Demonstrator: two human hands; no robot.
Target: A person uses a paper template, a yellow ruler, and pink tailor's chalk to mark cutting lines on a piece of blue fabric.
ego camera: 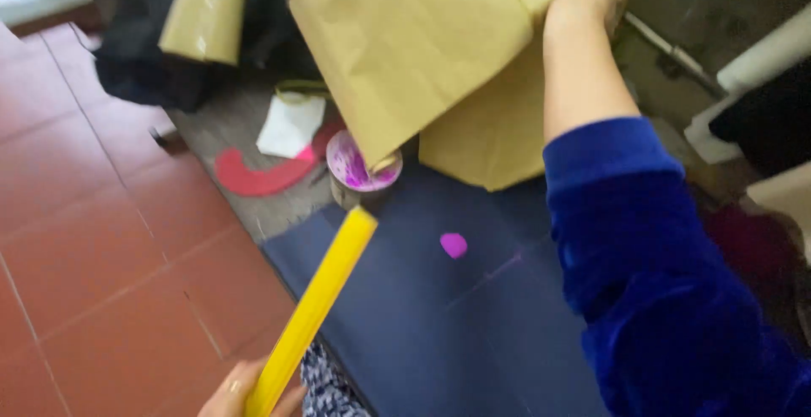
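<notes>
My right hand (583, 3), in a blue velvet sleeve, reaches up to the top of the view and grips a large sheet of tan paper (422, 37) that hangs curled over the floor. My left hand (245, 393) shows at the bottom edge, closed around the near end of a long yellow stick or ruler (317, 303) that points up toward a small cup with purple paint (361, 168). Below lies a dark blue sheet (439, 316) bearing a purple blob (454, 245).
Red floor tiles (93, 231) fill the left. A red curved cutout (258, 179) and a white paper piece (290, 125) lie beyond the cup. Another tan roll (205, 11) and dark cloth (139, 70) sit at the back; white rolls (764, 54) lie at right.
</notes>
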